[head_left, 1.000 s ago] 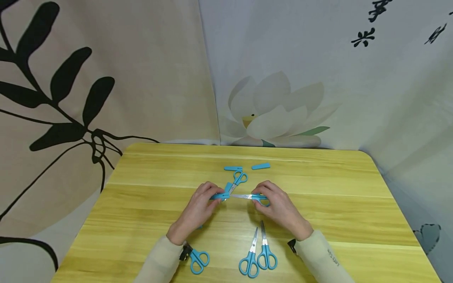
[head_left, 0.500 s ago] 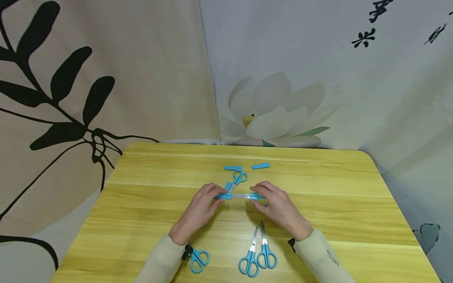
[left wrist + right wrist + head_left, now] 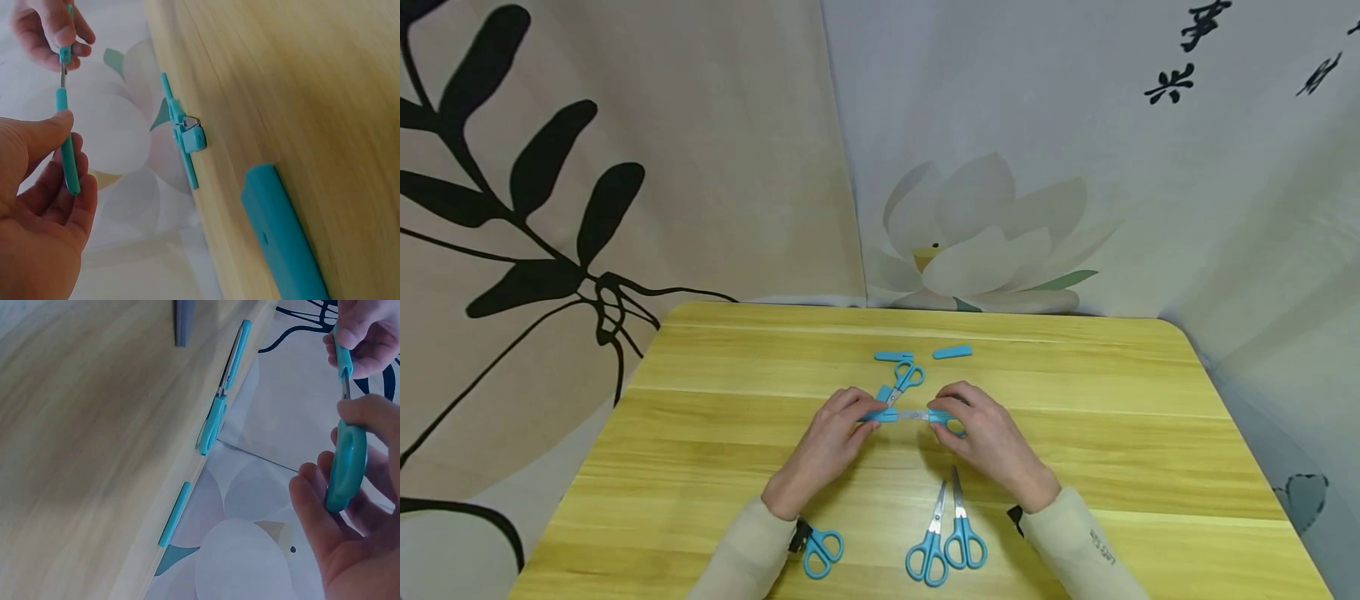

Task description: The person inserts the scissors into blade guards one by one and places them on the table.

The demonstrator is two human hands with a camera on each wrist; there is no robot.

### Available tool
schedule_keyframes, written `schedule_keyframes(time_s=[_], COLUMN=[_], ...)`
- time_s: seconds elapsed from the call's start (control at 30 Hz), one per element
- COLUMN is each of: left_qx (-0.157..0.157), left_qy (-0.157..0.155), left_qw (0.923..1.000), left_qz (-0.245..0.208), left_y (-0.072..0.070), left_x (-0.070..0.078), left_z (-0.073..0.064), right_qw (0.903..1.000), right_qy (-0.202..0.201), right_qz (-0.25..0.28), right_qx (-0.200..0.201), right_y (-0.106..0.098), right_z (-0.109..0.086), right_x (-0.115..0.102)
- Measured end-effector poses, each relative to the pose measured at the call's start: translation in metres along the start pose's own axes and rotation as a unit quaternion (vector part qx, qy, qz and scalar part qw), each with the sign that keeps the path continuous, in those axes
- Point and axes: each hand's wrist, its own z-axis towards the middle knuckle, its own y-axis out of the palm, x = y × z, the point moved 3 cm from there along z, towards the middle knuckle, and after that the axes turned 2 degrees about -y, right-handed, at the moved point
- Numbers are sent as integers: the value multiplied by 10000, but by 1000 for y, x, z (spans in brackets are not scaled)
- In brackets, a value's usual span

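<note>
The table (image 3: 1112, 442) is backed by pale cloth (image 3: 737, 167). A big lotus (image 3: 988, 204) is printed on it, plus some black leaves (image 3: 548, 158) way left and squiggly characters (image 3: 1202, 23) top right.

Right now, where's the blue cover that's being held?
The blue cover is below the head view's centre, in the left hand, partly over the blades of the scissors in the right hand.

No word or number can be read clearly. Black brush marks (image 3: 1205, 25), perhaps written characters, stand on the cloth (image 3: 1075, 100) well beyond and to the right of the fingers (image 3: 961, 394) of the right hand (image 3: 988, 435). Small dark print (image 3: 1102, 547) on the right sleeve (image 3: 1075, 542), behind those fingers, is too tiny to make out.
</note>
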Motion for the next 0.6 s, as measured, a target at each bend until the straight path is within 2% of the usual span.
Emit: schedule_keyframes(time_s=[0.17, 0.6], left_qx=[44, 166], left_qy=[17, 123], left_qw=[10000, 9998], left_qz=[-25, -56], left_y=[1, 4], left_x=[1, 2], left_z=[0, 0], right_qw=[9999, 9998], right_qy=[-41, 112], right_qz=[62, 161], right_qx=[69, -56], right_y=[1, 4], right_z=[0, 0], right_x=[-1, -5])
